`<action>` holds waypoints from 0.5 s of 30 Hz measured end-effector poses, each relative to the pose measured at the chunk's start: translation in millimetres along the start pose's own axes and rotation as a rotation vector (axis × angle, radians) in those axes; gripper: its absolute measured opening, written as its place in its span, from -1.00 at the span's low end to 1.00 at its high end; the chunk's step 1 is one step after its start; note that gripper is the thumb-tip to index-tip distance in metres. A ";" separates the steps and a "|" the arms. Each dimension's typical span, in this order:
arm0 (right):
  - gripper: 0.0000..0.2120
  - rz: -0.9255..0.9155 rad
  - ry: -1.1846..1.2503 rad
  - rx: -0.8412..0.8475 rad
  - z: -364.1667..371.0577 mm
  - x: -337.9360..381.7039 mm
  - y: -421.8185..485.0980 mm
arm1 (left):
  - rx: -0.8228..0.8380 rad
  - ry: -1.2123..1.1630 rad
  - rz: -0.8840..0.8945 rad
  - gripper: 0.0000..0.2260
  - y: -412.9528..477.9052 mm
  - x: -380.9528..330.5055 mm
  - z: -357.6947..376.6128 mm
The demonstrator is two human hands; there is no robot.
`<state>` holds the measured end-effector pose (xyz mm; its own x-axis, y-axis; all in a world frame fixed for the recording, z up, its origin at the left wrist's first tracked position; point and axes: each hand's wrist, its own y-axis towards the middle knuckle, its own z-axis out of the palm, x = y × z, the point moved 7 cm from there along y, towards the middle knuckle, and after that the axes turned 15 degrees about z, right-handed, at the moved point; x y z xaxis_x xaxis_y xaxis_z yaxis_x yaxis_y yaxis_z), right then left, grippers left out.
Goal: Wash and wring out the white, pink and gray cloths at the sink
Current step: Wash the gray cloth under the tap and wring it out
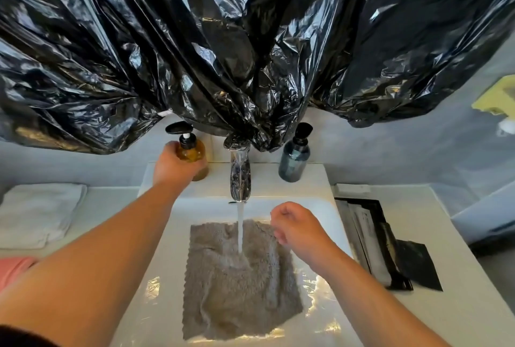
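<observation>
A gray cloth (237,285) lies spread flat in the white sink (320,207). Water runs from the chrome faucet (240,176) onto its upper middle. My left hand (174,167) grips an amber pump bottle (192,151) at the sink's back left. My right hand (295,225) hovers over the cloth's upper right corner with loosely curled fingers, holding nothing I can make out. A folded white cloth (39,214) rests on the counter at left. A pink cloth (14,268) shows at the left edge, partly behind my left arm.
A dark blue pump bottle (294,157) stands at the sink's back right. Black and white packets (387,246) lie on the counter to the right. Black plastic sheeting (250,40) hangs over the wall above the faucet.
</observation>
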<state>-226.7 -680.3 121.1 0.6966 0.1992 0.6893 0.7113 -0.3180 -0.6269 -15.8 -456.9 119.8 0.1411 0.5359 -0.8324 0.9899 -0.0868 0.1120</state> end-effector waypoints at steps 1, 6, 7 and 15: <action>-0.89 -0.012 0.006 0.001 1.4 1.5 -1.2 | 0.010 -0.001 0.009 -0.48 -7.9 -3.3 -3.7; -0.85 -0.304 -0.086 -0.114 17.4 28.0 -31.7 | 0.052 -0.023 0.036 -0.52 -99.6 -26.1 -19.2; -0.77 -0.356 -0.065 -0.095 22.4 33.0 -38.4 | 0.098 -0.003 0.062 -0.55 -125.1 -36.0 -15.9; -0.68 -0.501 -0.193 -0.020 27.2 20.6 -64.7 | 0.397 -0.340 0.002 -0.59 -249.7 -67.9 56.5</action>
<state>-255.8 -630.4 166.0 0.2784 0.4975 0.8216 0.9604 -0.1574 -0.2301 -273.3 -519.0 117.7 0.0654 0.2384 -0.9690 0.8994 -0.4347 -0.0463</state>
